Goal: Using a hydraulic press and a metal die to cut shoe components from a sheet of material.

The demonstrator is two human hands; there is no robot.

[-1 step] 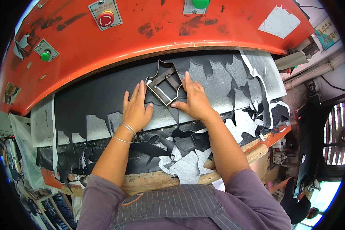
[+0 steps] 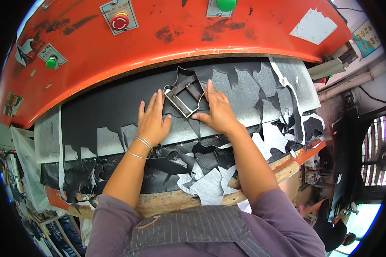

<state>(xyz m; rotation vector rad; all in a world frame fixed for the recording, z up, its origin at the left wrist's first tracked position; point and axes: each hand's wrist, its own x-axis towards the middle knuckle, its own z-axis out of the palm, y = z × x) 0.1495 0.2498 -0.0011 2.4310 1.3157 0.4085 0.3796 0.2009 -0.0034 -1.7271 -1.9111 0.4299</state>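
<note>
A steel cutting die (image 2: 181,87) with a notched outline and inner cross bars lies on a black sheet (image 2: 103,100) at the sheet's cut edge. My left hand (image 2: 153,122) rests flat at the die's left side, fingers stretched and thumb spread. On the die's other side is my right hand (image 2: 220,110), its fingers extended along the right edge and its thumb at the near corner. Neither hand wraps round the die. Beneath the sheet is a pale grey board (image 2: 47,143), which shows through the angular cut-outs on the right.
An orange press beam (image 2: 167,36) spans the far side, with a red button (image 2: 119,21) and green buttons (image 2: 51,63). Black and white scraps (image 2: 208,188) heap along the near side, by a worn wooden rail (image 2: 167,201). Clear plastic sheeting (image 2: 28,171) hangs at left.
</note>
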